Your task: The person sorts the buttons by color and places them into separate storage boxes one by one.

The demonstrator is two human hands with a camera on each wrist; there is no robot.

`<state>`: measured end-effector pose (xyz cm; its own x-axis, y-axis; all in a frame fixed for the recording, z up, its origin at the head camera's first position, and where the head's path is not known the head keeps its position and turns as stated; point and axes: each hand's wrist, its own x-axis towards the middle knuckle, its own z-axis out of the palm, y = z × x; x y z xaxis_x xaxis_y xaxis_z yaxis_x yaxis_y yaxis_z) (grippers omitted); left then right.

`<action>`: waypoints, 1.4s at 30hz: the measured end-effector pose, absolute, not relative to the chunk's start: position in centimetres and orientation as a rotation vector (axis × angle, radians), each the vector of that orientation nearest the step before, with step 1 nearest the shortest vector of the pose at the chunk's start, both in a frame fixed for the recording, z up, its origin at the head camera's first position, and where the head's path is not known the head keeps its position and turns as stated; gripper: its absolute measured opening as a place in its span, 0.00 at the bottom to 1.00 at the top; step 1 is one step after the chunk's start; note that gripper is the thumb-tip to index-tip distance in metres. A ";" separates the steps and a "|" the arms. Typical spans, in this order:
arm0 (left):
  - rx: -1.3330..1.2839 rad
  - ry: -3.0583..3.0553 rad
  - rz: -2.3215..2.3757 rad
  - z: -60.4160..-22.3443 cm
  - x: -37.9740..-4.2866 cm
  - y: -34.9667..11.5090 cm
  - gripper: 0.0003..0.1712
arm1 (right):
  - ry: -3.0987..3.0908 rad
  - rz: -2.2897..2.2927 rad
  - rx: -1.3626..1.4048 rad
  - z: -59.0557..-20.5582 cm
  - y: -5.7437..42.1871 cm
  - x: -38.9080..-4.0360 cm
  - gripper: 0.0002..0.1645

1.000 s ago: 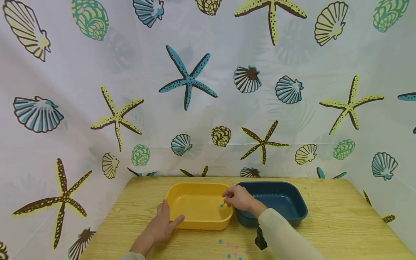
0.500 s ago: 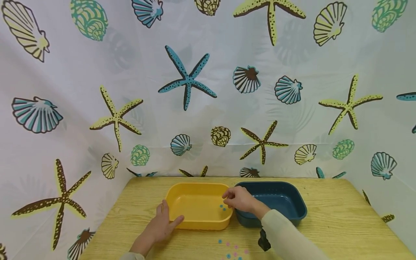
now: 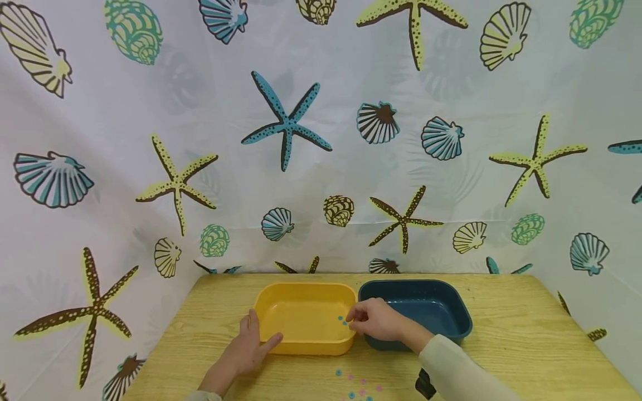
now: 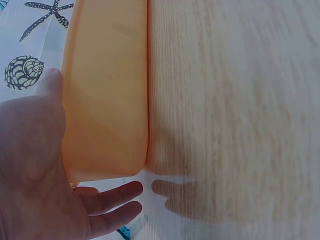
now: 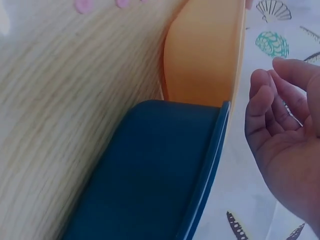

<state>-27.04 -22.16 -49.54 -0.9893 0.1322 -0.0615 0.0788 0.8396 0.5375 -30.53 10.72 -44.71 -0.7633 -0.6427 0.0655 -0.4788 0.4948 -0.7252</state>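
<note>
My left hand (image 3: 246, 345) rests at the left front corner of a yellow plastic tub (image 3: 301, 348), its thumb over the front rim and its fingers spread along the side. In the left wrist view those fingers (image 4: 112, 197) are extended beside the tub's end wall. Over the tub's right rim is my right hand (image 3: 378, 320), fingers loosely bent with nothing visible between them. The right wrist view shows the same bent fingers (image 5: 262, 100) beyond the tubs. Two small blue button-like discs (image 3: 340, 318) lie inside the yellow tub, just left of the right fingertips.
A dark blue tub (image 3: 463, 328) stands against the yellow tub's right side, partly behind my right forearm. Several small pink discs (image 3: 363, 382) and blue discs (image 3: 338, 372) lie on the wooden table (image 3: 521, 345) in front. A black device (image 3: 425, 384) sits under the right sleeve. Shell-patterned cloth (image 3: 321, 178) encloses the back and sides.
A second blue disc has come to lie in the yellow tub, let go by my right hand. That hand has since shifted slightly right and down. The left hand keeps its place.
</note>
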 end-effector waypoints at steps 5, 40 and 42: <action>0.177 2.925 0.847 -49.7 -27.1 -22.3 0.60 | 2.504 -1.071 -1.008 -44.7 11.3 -29.4 0.07; 0.160 2.927 0.825 -49.8 -27.0 -22.2 0.60 | 2.411 -0.637 -1.428 -48.8 12.7 -25.6 0.08; 0.159 2.930 0.823 -49.8 -27.1 -22.2 0.60 | 2.409 -0.624 -1.431 -48.9 12.7 -25.6 0.08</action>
